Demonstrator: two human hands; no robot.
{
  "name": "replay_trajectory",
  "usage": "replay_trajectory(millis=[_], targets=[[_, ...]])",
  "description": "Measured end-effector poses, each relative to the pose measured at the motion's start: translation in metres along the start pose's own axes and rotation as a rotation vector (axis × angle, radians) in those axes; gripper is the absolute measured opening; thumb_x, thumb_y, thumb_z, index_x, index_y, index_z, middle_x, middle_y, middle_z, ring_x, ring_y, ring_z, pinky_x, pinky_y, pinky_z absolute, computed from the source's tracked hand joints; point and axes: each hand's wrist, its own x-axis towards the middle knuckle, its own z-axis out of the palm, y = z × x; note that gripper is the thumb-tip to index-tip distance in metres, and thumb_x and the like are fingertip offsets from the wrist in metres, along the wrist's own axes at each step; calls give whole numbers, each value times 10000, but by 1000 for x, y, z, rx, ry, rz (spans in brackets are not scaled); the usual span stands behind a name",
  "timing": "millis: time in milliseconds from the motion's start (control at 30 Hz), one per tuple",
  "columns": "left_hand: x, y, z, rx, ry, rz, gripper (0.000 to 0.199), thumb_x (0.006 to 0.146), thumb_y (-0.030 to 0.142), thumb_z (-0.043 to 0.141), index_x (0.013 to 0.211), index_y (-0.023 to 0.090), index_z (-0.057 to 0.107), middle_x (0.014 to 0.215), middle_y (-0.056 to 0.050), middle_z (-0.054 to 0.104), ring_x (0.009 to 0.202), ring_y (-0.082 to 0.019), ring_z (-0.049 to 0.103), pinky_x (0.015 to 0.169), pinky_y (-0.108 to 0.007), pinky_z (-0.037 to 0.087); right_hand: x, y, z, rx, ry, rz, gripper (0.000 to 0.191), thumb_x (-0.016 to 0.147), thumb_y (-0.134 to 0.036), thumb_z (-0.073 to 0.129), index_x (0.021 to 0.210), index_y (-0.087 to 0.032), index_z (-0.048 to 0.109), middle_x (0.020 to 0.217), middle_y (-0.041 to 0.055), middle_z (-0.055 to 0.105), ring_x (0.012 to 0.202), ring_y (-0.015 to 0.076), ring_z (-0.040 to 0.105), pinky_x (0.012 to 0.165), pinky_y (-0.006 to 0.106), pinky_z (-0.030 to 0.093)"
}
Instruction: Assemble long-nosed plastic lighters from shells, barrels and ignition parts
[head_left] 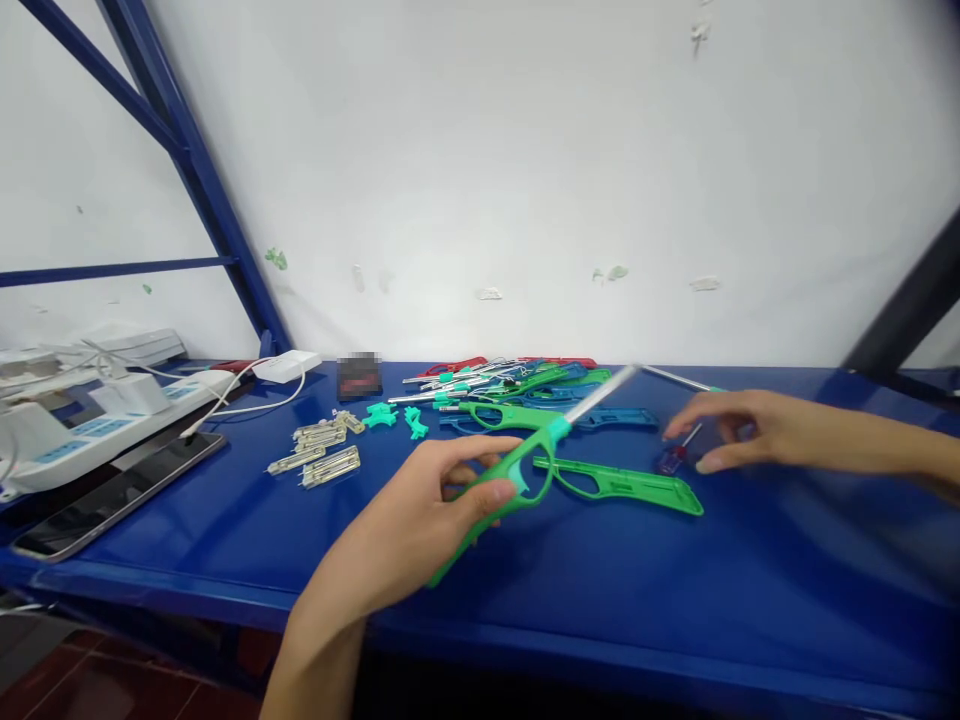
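Observation:
My left hand (427, 510) is wrapped round a green long-reach lighter (534, 440), its metal tube pointing up and to the right. A turquoise trigger shows beside my thumb. On the right, my right hand (731, 430) has its fingers apart and curved over a small screwdriver (673, 459) with a dark purple handle; no firm grip on it shows. Between the hands lies a green lighter shell half (637, 485), inner side up. Another green shell (510, 415) rests behind the held lighter.
Metal tubes and red, blue and green shells form a pile (517, 378) near the wall. Turquoise triggers (381, 414) and clear lighter inserts (330, 466) lie left of it. A phone (120, 495), a power strip (112, 430) and a white charger (286, 366) occupy the blue table's left side.

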Motion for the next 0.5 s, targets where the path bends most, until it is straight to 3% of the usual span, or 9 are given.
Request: replay_trajectory(millis=[100,167,233,267,300,400,500], targets=[[20,35,-11,177,-170,82,445,1006,476,866,1408,287,900,996,-44,847,872,-230,751,771,-319,571,15,4,25,25,-90,-32,304,1148,-480,774,1345,-250,790,1403,97,799,1156,249,796,1007,462,702],[32,53,-16,200,-288,160,430,973,457,920,1375,305,911,1097,-58,884,905,-241,805,769,-316,601,23,2,34,30,-70,-36,364,1123,-477,812,1376,-218,771,1382,100,799,1126,253,800,975,475,711],[38,57,-18,189,-352,182,316,957,402,930,1259,310,940,1129,-70,901,949,-264,851,749,-316,618,23,-2,31,28,27,-29,334,1141,-479,783,1347,-216,778,1327,85,806,1090,240,802,948,453,708],[38,53,-17,159,-324,207,228,963,359,898,1180,313,950,1085,-64,904,935,-261,859,726,-307,610,19,-5,26,29,107,-24,312,1159,-493,754,1308,-220,786,1279,75,811,1059,229,798,938,438,702],[37,47,-14,143,-340,203,209,968,340,887,1166,320,950,1057,-56,909,940,-262,866,730,-305,616,13,-10,20,31,205,-15,325,1234,-509,600,1250,-262,811,1241,61,813,1066,210,797,955,393,675],[27,17,-2,109,-350,175,205,1001,380,875,1179,301,942,1036,-51,923,930,-270,874,775,-331,654,-8,-32,-1,66,532,41,422,1216,-642,572,1282,-293,800,1232,101,840,985,186,770,945,396,619],[16,-9,10,123,-282,171,191,1015,341,874,1189,296,938,1057,-38,923,974,-264,850,871,-344,658,-25,-61,-4,101,777,101,617,1178,-744,559,1556,-285,723,1110,117,830,711,150,682,632,400,540]])
